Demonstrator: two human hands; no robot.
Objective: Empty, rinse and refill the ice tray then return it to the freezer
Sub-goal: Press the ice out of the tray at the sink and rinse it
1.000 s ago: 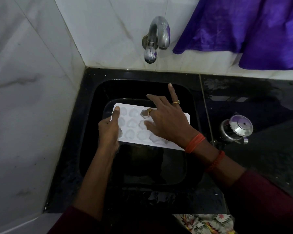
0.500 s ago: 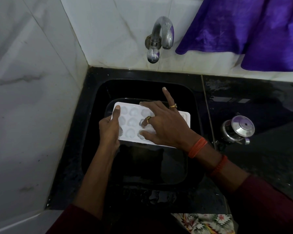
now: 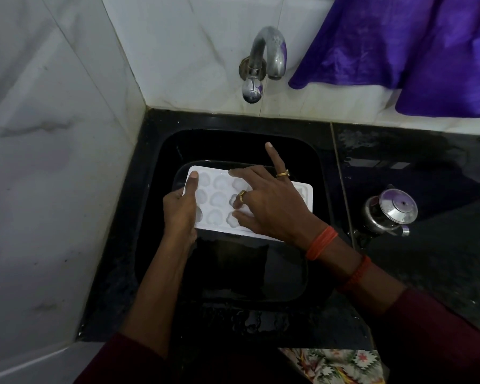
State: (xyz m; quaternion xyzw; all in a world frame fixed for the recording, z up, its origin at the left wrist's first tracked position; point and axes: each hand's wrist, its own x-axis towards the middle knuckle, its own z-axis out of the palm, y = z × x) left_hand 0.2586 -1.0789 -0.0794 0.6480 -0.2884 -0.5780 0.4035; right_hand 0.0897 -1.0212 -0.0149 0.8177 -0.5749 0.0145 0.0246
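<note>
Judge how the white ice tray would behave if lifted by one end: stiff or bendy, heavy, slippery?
Probably light: the left hand grips the tray by one edge. Likely somewhat bendy, since it looks like thin moulded plastic. Possibly slippery: the counter beside it looks wet.

At your one o'clock a purple cloth (image 3: 416, 51) hangs against the white marble wall tiles (image 3: 178, 51), its lower edge just above the black tabletop (image 3: 427, 273). At three o'clock you have a lidded steel pot (image 3: 391, 212) standing on that tabletop beside wet patches. At five o'clock a floral fabric (image 3: 333, 364) shows past its near edge.
</note>
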